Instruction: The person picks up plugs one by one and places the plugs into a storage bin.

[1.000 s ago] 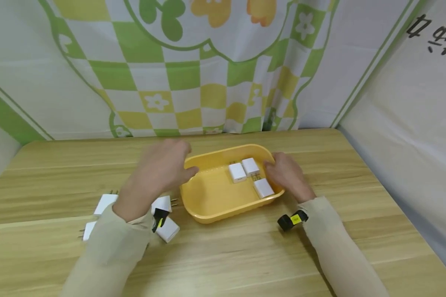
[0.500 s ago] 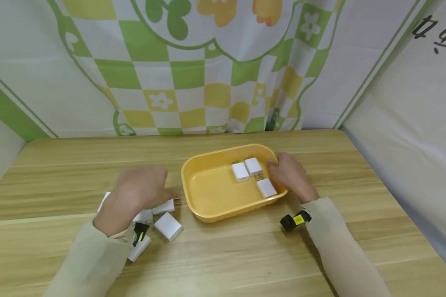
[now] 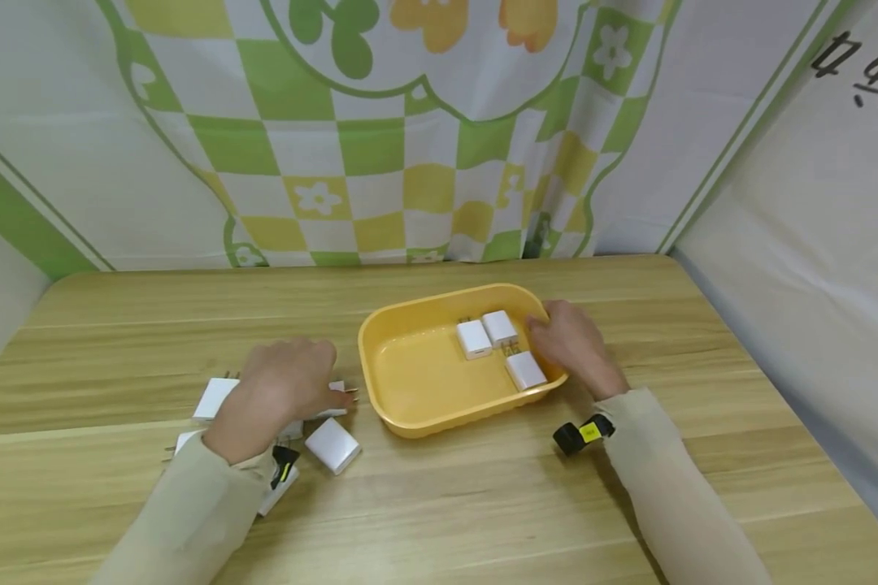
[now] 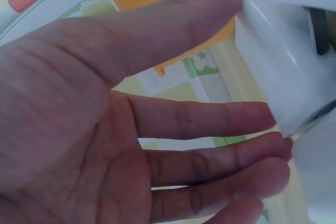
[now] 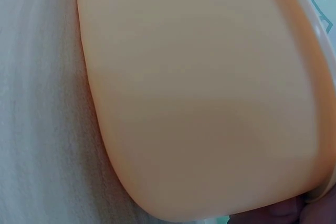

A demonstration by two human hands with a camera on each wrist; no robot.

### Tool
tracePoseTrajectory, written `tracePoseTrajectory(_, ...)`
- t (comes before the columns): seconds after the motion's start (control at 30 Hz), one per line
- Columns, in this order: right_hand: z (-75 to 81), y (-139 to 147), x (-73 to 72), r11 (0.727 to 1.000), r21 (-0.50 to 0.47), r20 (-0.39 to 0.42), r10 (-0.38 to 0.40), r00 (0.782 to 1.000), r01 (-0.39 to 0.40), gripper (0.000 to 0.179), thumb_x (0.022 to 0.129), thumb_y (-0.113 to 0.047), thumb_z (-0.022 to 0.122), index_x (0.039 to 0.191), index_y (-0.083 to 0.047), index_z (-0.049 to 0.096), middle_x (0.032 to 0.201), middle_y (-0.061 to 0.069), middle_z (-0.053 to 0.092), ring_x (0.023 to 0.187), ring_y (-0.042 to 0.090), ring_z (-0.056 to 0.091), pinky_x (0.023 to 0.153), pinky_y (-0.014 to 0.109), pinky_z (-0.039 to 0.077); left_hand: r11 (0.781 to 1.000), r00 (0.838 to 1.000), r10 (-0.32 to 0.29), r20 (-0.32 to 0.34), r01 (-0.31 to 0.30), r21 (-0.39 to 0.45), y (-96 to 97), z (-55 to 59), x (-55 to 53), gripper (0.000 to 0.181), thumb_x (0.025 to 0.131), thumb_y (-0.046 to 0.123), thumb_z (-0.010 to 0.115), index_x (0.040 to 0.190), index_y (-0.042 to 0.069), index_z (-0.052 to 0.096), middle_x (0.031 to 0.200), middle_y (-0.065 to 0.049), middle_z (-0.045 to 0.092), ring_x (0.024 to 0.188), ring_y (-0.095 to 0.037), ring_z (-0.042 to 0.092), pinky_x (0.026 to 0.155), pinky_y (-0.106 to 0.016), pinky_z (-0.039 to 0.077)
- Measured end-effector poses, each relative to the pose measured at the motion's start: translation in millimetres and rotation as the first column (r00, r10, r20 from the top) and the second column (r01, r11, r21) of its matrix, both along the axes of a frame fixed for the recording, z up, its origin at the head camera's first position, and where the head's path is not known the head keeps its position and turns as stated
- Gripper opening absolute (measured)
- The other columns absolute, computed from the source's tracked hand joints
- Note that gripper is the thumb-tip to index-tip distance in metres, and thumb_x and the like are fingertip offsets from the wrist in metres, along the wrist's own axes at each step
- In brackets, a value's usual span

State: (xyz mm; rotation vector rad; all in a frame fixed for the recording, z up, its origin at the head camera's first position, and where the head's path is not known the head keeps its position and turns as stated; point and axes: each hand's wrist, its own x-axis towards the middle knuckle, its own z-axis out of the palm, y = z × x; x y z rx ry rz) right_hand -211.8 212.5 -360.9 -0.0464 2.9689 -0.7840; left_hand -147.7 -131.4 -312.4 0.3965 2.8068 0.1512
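Observation:
My left hand (image 3: 281, 390) is over the loose chargers left of the bin. Its thumb and index finger pinch a white plug charger (image 4: 278, 61), whose metal prongs point right toward the bin in the head view. My right hand (image 3: 572, 343) grips the right end of the yellow plastic bin (image 3: 439, 424), thumb inside the rim. Three white chargers lie in the bin's right half: one charger (image 3: 473, 340) at left, another charger (image 3: 499, 328) behind it, and a third charger (image 3: 525, 371) in front. The right wrist view mostly shows the bin wall (image 5: 199, 98).
Around my left hand lie several more white chargers, including one charger (image 3: 333, 445) in front and one charger (image 3: 215, 398) at left; the hand and sleeve partly cover others. A checked curtain (image 3: 369, 146) hangs behind the wooden table (image 3: 446, 512).
My left hand has moved from the bin's left rim down and left to the loose chargers, where it now pinches one. The right hand has stayed on the bin.

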Motion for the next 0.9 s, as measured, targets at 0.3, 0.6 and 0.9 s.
tracePoseTrajectory(0.3, -1.4, 1.5, 0.1, 1.0, 0.0, 0.0, -0.002, 1.0, 0.002, 0.03, 0.104, -0.028, 0.048, 0.093, -0.006, 0.064, 0.072, 0.008, 0.055, 0.068, 0.024, 0.054, 0.058, 0.035, 0.042, 0.998, 1.0, -0.007, -0.024, 0.009, 0.064, -0.9, -4.6, -7.1, 0.043, 0.084, 0.037, 0.081, 0.061, 0.014, 0.052, 0.059, 0.002, 0.041, 0.054, -0.016, 0.041, 0.046, -0.032, 0.035)
tracePoseTrajectory(0.6, -1.5, 0.4, 0.5, 1.0, -0.005, 0.001, 0.002, 1.0, -0.002, 0.029, 0.104, -0.027, 0.048, 0.094, -0.005, 0.064, 0.072, 0.008, 0.054, 0.068, 0.024, 0.054, 0.059, 0.035, 0.042, 0.999, 0.999, 0.029, -0.033, -0.028, 0.043, -3.0, -4.1, -9.1, 0.028, 0.085, 0.03, 0.078, 0.077, 0.011, 0.059, 0.07, -0.004, 0.053, 0.064, -0.021, 0.051, 0.051, -0.035, 0.043)
tracePoseTrajectory(0.9, 0.7, -0.3, 0.6, 1.0, -0.007, 0.002, 0.004, 1.0, -0.004, 0.029, 0.105, -0.027, 0.048, 0.096, -0.005, 0.065, 0.073, 0.008, 0.054, 0.068, 0.023, 0.054, 0.058, 0.034, 0.042, 0.994, 0.994, 0.104, 0.029, -0.104, 0.024, -8.8, -0.4, -7.8, 0.039, 0.09, 0.038, 0.073, 0.068, 0.012, 0.054, 0.059, 0.001, 0.039, 0.053, -0.015, 0.04, 0.05, -0.031, 0.034)
